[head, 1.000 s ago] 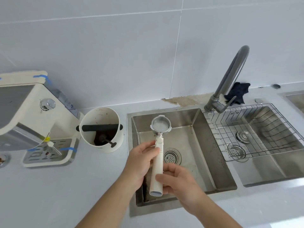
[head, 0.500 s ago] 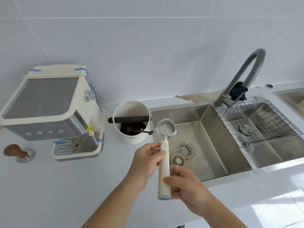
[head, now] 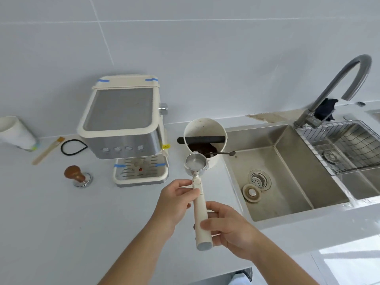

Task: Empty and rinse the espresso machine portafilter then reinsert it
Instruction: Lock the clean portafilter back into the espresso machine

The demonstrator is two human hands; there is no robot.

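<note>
Head view takes in a pale grey tabletop [head: 51,223] under a tiled wall, with a steel double sink [head: 287,182] set into it on the right and a curved grey faucet [head: 339,83] at its far edge. A wire rack [head: 349,145] sits in the right basin, and a loose drain plug [head: 251,193] lies beside the strainer in the left one. At far left of centre stands the cream and steel espresso machine [head: 123,128], its group head bare. Just right of it is a white knock box [head: 205,138] holding dark grounds. Near centre, both hands grip the portafilter [head: 198,194] over the tabletop: the left hand [head: 174,204] is closed on the upper handle, the right hand [head: 230,225] wraps the lower end, and the empty metal basket sits just in front of the knock box. A wooden-topped tamper [head: 76,175] rests left of the machine, with a black ring [head: 73,148] and a small brush [head: 48,151] farther back
</note>
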